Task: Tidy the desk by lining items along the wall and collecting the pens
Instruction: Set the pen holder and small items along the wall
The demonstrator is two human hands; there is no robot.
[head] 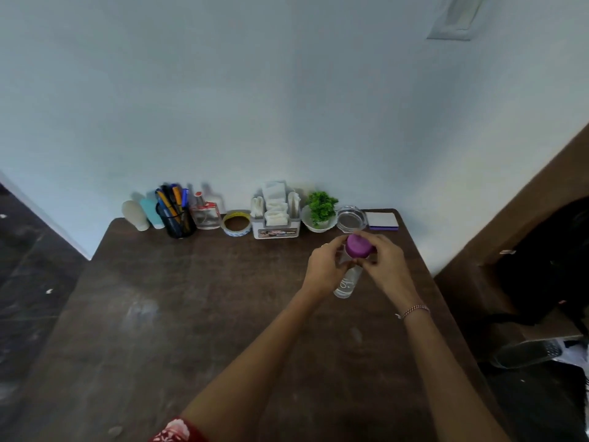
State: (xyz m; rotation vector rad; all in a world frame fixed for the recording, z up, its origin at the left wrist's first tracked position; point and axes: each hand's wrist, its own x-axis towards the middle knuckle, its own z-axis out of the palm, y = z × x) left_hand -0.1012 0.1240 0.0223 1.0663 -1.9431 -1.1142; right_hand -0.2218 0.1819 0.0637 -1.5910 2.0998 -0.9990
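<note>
Purple cap (359, 246) on a clear bottle (348, 280), that's what both hands are on right now. The bottle is see-through with some pale lettering on the side that's too blurry to read. The cap is a wide matte one, way fatter than the neck. The bottle is to the right of the caddy (275, 232) and nearer the person, out over the dark brown desk (191, 314). Can't tell if its base actually touches the wood. Left hand (325, 269) is curled round the upper part of the bottle. Right hand (387, 266) has its fingers pinching the cap from the other side, and there's a beaded bracelet (414, 311) on that wrist.

Everything else is in a row against the wall (287, 106), level with the caddy, which is white and stuffed with tissues. Left of the caddy you get tape (236, 223) just beside it, then a little glass flask (205, 215). After that comes a black mesh cup (178, 224) full of pens (172, 199), blue and yellow ones mostly, and two tubes (143, 214) at the far end. Right of the caddy there's a green plant (322, 204) in a white bowl, a glass dish (350, 218), and then a white notepad (381, 220) with a purple edge.
</note>
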